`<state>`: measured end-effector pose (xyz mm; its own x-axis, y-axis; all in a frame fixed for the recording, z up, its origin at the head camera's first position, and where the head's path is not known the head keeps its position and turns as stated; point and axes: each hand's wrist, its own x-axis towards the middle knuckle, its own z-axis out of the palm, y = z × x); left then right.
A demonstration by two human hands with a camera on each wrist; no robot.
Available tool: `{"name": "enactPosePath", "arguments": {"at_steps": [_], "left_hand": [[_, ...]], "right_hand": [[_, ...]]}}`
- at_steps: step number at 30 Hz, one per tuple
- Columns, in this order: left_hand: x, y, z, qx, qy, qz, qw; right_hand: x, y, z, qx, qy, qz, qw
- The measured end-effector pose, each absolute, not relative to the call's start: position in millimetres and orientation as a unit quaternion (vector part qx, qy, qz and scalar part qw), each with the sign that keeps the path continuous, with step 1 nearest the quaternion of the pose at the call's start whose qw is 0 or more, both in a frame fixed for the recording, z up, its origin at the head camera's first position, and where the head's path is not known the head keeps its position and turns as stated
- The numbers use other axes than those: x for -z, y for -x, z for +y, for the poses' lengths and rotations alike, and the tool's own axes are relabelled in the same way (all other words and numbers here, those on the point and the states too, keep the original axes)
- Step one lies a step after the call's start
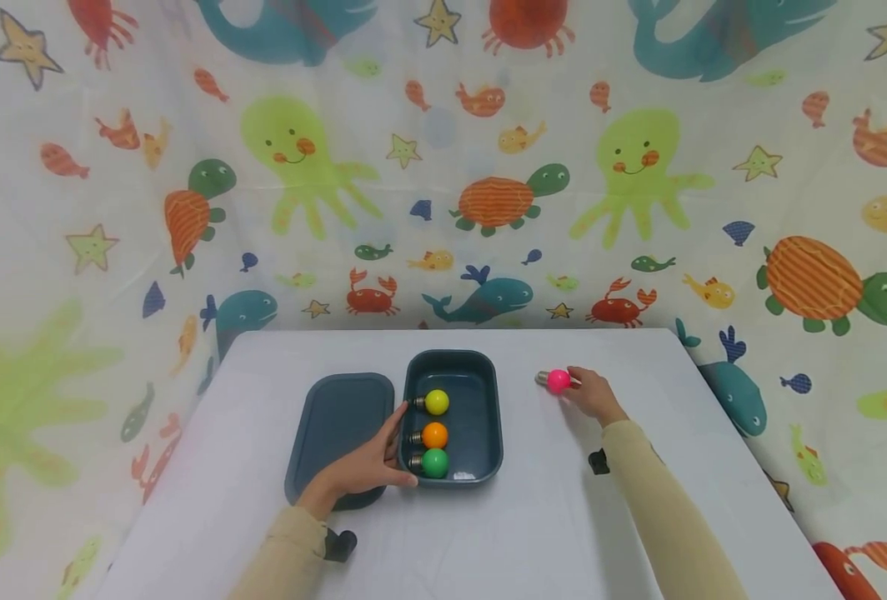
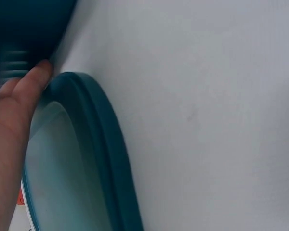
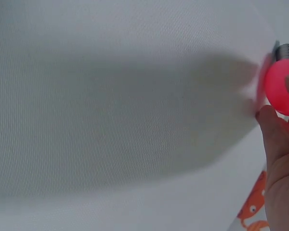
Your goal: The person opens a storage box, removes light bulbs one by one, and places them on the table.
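My right hand (image 1: 592, 397) pinches a pink light bulb (image 1: 558, 381) by its round end, its silver screw base pointing left. In the right wrist view the bulb (image 3: 280, 89) sits between the fingertips, close over the white cloth. My left hand (image 1: 364, 460) rests along the left side of a dark teal box (image 1: 476, 477), thumb at the near corner and fingers spread along the rim. Inside the box lie a yellow bulb (image 1: 437, 402), an orange bulb (image 1: 434, 435) and a green bulb (image 1: 435, 463) in a column, screw bases to the left.
A dark teal lid (image 1: 346, 408) lies left of the box, partly under my left hand and forearm. The white table (image 1: 518, 542) ends at a back edge against a curtain (image 1: 428, 167) printed with sea animals, which also hangs at both sides.
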<state>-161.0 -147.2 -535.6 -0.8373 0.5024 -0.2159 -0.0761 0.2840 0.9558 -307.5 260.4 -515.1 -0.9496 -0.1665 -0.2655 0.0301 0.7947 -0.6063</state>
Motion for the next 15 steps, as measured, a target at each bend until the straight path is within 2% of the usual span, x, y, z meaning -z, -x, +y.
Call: {"name": "enactPosePath", "arguments": {"at_steps": [15], "left_hand": [[534.0,160.8,-147.0,-0.574,-0.134,0.770,0.246]], "right_hand": [[516.4,310.0,248.0,0.328,0.028,0.937,0.116]]}}
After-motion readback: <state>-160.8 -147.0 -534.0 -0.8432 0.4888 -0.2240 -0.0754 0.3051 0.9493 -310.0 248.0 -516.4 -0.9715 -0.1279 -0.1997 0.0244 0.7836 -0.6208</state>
